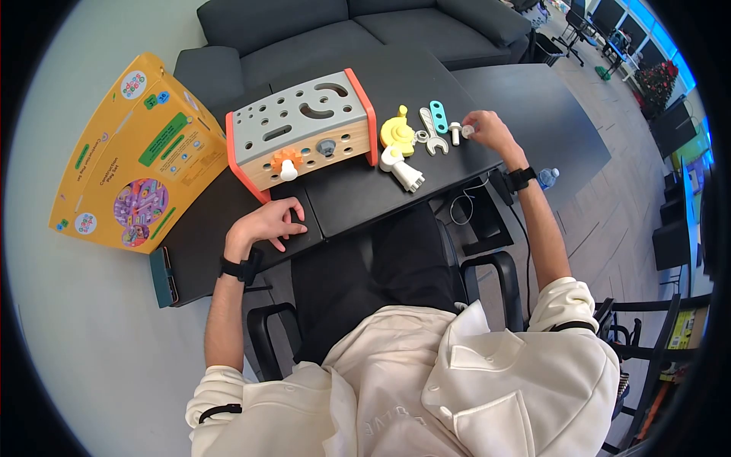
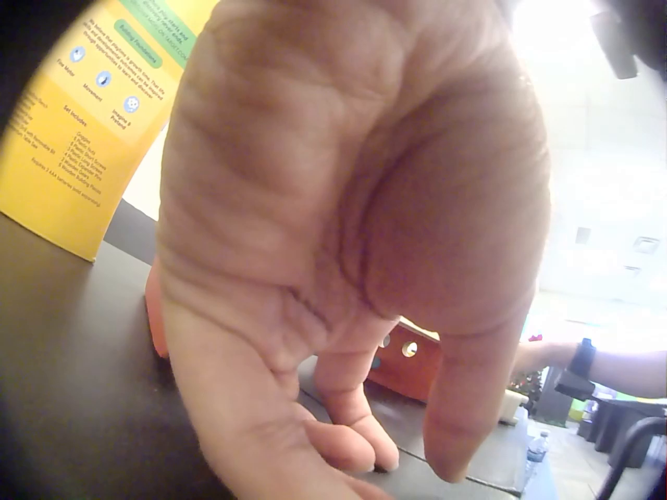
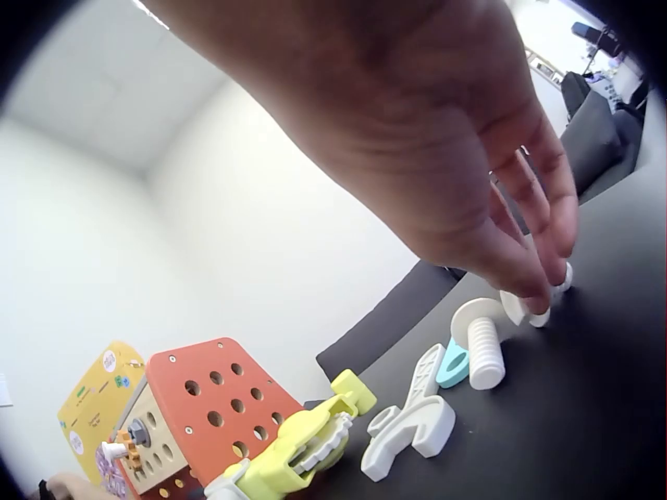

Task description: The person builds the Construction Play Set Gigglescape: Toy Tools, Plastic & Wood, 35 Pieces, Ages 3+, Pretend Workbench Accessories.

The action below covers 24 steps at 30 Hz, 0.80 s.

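Observation:
My right hand (image 1: pixel 493 131) is low over the table's right side. Its thumb and fingertips pinch a small white plastic bolt (image 3: pixel 512 305), partly hidden by the fingers. Beside it stands another white bolt (image 3: pixel 485 349), threaded end toward the right wrist camera. A white wrench (image 1: pixel 433 135), a white nut (image 1: pixel 421 136) and a teal strip with holes (image 1: pixel 438 116) lie just left of these. My left hand (image 1: pixel 268 223) rests on the table's near edge with loosely bent fingers and holds nothing. In front of it stands the toy workbench (image 1: pixel 268 179), a grey-topped wooden box with orange-red ends.
A yellow toy tool (image 1: pixel 397 135) with a white handle (image 1: pixel 402 169) lies right of the workbench. An orange gear with a white bolt (image 1: pixel 288 169) and a grey nut (image 1: pixel 326 148) are on its front. A yellow carton (image 1: pixel 137 152) stands at the left; a dark sofa (image 1: pixel 320 38) is behind.

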Available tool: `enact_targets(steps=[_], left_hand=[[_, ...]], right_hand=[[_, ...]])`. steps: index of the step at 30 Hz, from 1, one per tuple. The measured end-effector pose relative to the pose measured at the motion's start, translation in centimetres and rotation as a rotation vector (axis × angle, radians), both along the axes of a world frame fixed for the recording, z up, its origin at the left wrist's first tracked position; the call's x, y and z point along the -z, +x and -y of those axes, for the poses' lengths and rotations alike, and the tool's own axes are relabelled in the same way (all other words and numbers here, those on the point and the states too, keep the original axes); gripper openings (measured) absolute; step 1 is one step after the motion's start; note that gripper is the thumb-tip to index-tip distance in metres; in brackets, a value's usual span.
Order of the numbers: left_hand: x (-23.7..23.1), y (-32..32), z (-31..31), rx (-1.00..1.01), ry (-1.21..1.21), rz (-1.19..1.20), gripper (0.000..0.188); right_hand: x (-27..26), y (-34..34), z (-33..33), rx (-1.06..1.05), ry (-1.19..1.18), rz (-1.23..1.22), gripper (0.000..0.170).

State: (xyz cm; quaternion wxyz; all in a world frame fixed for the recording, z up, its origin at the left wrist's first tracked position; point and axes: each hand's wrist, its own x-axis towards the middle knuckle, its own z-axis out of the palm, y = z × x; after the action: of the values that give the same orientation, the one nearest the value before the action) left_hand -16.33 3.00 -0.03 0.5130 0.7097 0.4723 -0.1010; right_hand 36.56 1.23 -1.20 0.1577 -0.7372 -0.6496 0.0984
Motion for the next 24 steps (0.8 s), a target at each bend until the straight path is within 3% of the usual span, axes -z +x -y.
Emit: enact_targets(steps=[7, 10, 15, 19, 21, 22, 24], left_hand=[[-0.1, 0.1, 0.1, -0.003, 0.004, -0.005, 0.025], [0.1, 0.2, 0.0, 0.005, 0.015, -0.012, 0.025], [0.3, 0.1, -0.1, 0.000, 0.008, -0.009, 0.024], [0.3, 0.1, 0.0, -0.004, 0.013, -0.011, 0.024], [0.4, 0.0, 0.0, -0.003, 0.015, -0.001, 0.024], [0.4, 0.0, -0.1, -0.002, 0.014, -0.001, 0.024], [0.5, -0.1, -0.1, -0.001, 0.015, 0.003, 0.024]], right_hand=[[-1.1, -1.6, 1.0, -0.066, 0.036, 0.084, 0.031], [-0.5, -1.4, 0.3, -0.204, 0.241, 0.184, 0.033], [-2.4, -3.2, -0.5, -0.144, 0.051, 0.192, 0.022], [-3.0, -2.6, -1.7, -0.283, 0.216, 0.137, 0.016], [-4.3, -3.0, -2.0, -0.311, 0.323, -0.197, 0.016], [-5.2, -3.9, -1.8, -0.309, 0.323, -0.198, 0.016], [-6.7, -6.2, -1.4, -0.330, 0.380, -0.434, 0.016]])
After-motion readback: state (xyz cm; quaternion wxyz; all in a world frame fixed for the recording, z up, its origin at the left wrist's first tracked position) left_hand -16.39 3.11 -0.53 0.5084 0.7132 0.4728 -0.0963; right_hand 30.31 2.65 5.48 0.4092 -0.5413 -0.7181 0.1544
